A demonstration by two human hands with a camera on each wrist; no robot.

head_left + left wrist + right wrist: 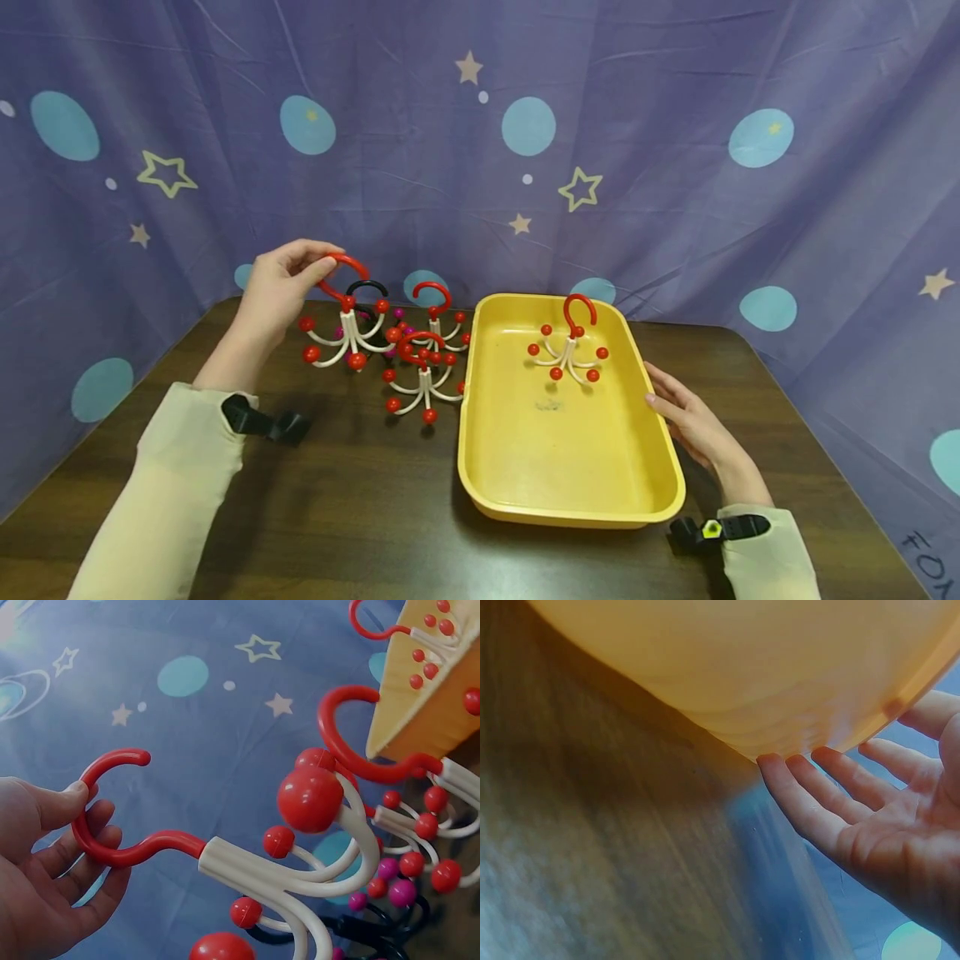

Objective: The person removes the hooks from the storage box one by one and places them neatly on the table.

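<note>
My left hand [281, 279] pinches the red hook of a hanger [348, 325] with white curved arms tipped in red balls. In the left wrist view, thumb and fingers hold the hook's curve [84, 817], and the white stem [244, 862] points away to the right. Two similar hangers, a front one [425, 383] and a back one [435, 321], stand between the held hanger and a yellow tray [570, 467]. Another hanger [567, 350] stands inside the tray. My right hand [701, 429] rests at the tray's right side, its extended fingers [817, 806] touching the outer wall and thumb at the rim.
Partly hidden behind the held hanger is a black hanger [367, 286] with magenta balls. Everything stands on a dark wooden table [337, 517]. A purple curtain [420, 183] with stars and blue ovals hangs behind and along both sides.
</note>
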